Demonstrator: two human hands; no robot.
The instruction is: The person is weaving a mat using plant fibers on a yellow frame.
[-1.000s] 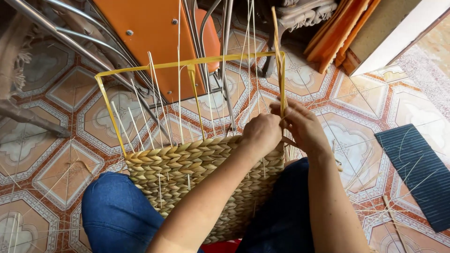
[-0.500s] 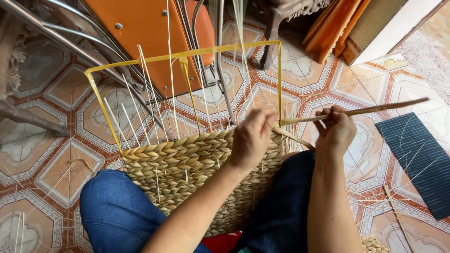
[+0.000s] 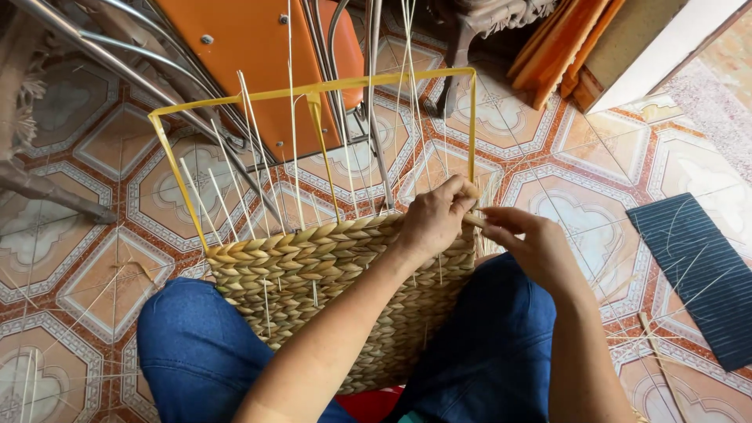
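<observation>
Basket (image 3: 329, 274), half woven, rests on lap between the knees, braided straw wall facing up. Yellow frame (image 3: 313, 90) stands above the weave, thin stakes (image 3: 294, 117) rising through it.

Left hand (image 3: 435, 219) lies on the weave's top edge at the frame's right post, fingers curled and pinching a strand (image 3: 474, 221) there. Right hand (image 3: 533, 243) sits just beside, fingers closed on the same strand's end, fingertips nearly touching the left.

Jeans (image 3: 196, 345) under the basket. Orange chair (image 3: 266, 63) behind the frame. Dark mat (image 3: 697, 266) on tiled floor (image 3: 94, 274), right, loose straws across it.
</observation>
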